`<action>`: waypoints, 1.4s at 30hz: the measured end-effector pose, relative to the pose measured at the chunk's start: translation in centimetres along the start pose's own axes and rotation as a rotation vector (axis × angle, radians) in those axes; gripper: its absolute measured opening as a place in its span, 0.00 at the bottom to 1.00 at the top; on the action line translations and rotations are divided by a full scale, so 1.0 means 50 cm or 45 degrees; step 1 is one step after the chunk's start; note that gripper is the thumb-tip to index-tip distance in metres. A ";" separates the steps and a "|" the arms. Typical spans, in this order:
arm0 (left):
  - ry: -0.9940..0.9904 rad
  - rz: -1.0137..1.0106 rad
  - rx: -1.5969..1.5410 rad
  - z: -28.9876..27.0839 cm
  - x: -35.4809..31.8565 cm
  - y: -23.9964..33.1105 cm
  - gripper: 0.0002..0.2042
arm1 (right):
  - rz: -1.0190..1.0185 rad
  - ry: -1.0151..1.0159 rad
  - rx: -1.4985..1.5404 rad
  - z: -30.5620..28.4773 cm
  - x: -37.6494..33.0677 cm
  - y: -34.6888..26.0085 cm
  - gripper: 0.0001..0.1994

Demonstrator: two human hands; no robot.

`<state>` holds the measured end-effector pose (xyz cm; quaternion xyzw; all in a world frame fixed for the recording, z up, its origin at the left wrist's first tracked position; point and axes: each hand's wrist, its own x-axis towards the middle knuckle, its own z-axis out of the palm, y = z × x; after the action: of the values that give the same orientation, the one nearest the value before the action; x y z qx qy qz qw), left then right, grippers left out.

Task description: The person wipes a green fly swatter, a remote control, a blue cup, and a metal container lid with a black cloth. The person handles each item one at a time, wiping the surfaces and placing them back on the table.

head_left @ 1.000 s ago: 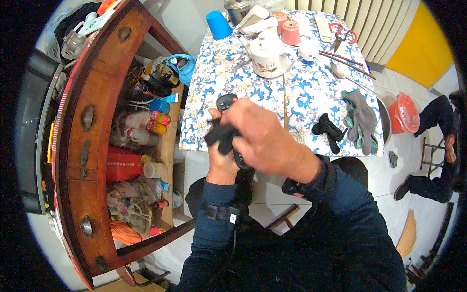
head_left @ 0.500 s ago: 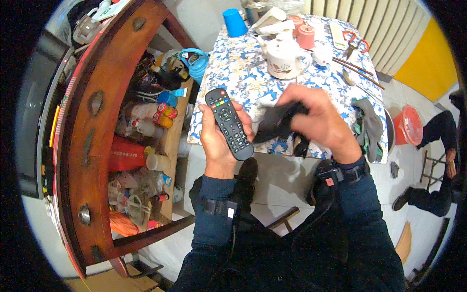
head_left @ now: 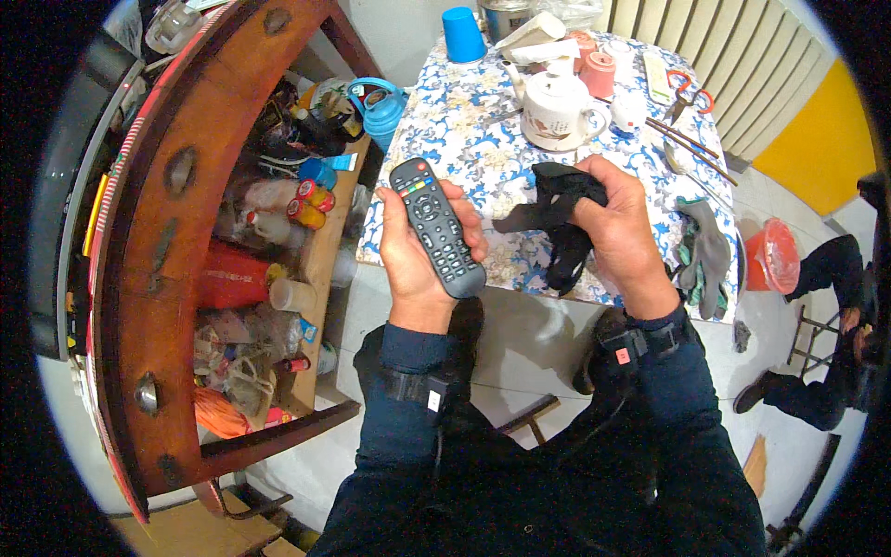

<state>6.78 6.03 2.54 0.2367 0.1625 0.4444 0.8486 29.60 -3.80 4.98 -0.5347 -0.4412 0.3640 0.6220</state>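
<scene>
The left hand cradles a black remote, thumb along its left edge and fingers round its right, with the buttons turned up. The right hand pinches a crumpled black cloth between thumb and fingers, just over the near side of the table. Another dark bunch hangs or lies below it; whether it is one piece with the cloth cannot be told.

As for progress, the remote and the cloth are both in hand, and a gap stands between them. The remote's front is bare. Neither is set down, so the handling looks unfinished; how much is left cannot be judged from this view, and the remote's back is hidden.

To the right of the right hand, grey-green gloves lie at the near right edge of the table. Farther off stand a white teapot, pink cups and a blue cup, with scissors and chopsticks toward the far right. A wooden cabinet fills the left. On the right, beyond a red bucket, another person sits, only partly in view.
</scene>
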 end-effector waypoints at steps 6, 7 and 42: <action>0.105 0.015 0.075 -0.008 -0.002 -0.004 0.39 | -0.025 0.025 -0.049 0.011 -0.003 -0.003 0.15; 0.094 0.034 0.109 -0.008 -0.002 -0.006 0.39 | -0.027 0.019 0.003 0.015 -0.006 -0.007 0.16; 0.169 0.245 0.216 -0.016 0.031 0.016 0.33 | -0.393 -0.661 -0.583 0.032 -0.065 0.004 0.16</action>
<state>6.71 7.93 2.20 0.2922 0.2317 0.5232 0.7663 26.98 -6.22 4.34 -0.4770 -0.7295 0.2814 0.4015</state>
